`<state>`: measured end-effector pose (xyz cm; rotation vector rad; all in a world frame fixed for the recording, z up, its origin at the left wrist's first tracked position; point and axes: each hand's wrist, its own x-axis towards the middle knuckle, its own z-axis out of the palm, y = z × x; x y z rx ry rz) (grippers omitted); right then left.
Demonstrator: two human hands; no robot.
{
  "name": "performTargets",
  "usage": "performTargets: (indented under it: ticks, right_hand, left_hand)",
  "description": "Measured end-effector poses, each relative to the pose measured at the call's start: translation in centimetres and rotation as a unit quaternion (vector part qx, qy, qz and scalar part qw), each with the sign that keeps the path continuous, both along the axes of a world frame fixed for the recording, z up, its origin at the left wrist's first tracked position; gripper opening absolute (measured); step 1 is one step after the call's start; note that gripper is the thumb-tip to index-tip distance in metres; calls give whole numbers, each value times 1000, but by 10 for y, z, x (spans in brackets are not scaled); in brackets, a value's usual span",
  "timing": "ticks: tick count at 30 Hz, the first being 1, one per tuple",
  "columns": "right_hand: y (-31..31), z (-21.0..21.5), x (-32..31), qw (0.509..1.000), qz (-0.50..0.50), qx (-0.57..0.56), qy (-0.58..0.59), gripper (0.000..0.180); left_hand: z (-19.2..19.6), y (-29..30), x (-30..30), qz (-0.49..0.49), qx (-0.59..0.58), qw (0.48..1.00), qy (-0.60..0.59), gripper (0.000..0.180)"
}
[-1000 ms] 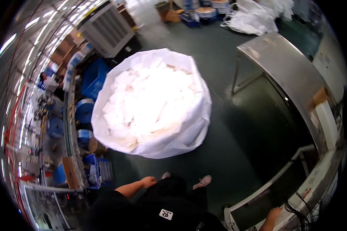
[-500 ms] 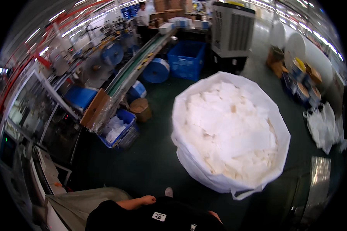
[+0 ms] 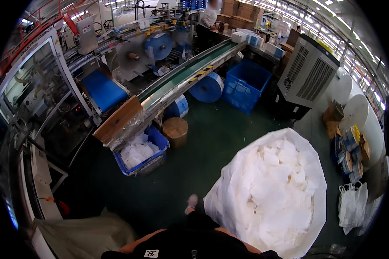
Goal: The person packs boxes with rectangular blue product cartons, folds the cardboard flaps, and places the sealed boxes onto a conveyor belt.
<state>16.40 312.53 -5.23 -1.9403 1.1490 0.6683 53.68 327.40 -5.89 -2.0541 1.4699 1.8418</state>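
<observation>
Neither of my hands shows; only bare parts of my arms appear at the lower edge, on both sides of my dark shirt [image 3: 181,246]. Closest to my right arm stands a big white bulk bag [image 3: 222,194], its top gaping. White scraps [image 3: 276,185] of paper-like sheet fill it almost to the rim. On my left, a greenish-brown cloth cover [image 3: 84,235] lies in folds near the machine. One of my feet, in a light shoe [image 3: 191,203], is on the dark green floor beside the bag.
Ahead, a blue crate [image 3: 160,140] of white scraps sits under the end of a green conveyor [image 3: 181,71]. A brown drum-like roll [image 3: 175,131], a blue bin [image 3: 246,86] and a grey air cooler [image 3: 307,71] stand farther on. White bags [image 3: 352,205] lie right. A person [image 3: 208,19] stands beyond the conveyor.
My view has swung, so the bulk bag sits lower and nearer, and the conveyor shows more fully. My left hand, visible earlier at the lower edge, is out of sight.
</observation>
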Motion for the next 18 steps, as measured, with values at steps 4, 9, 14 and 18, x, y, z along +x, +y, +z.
performTargets:
  ticks: [4, 9, 14, 18]
  right_hand:
    - [-105, 21, 42, 999, 14, -16, -27, 40]
    - [-201, 41, 85, 998, 22, -22, -57, 39]
    - [-285, 57, 125, 997, 27, -25, -75, 37]
    - [-340, 67, 152, 996, 10, -27, -87, 36]
  left_hand:
    - [8, -71, 33, 51, -40, 997, -29, 32]
    - [38, -163, 66, 123, -151, 977, -90, 32]
    - [36, -230, 102, 216, -141, 963, -79, 34]
    - [21, -296, 138, 108, -104, 984, -101, 36]
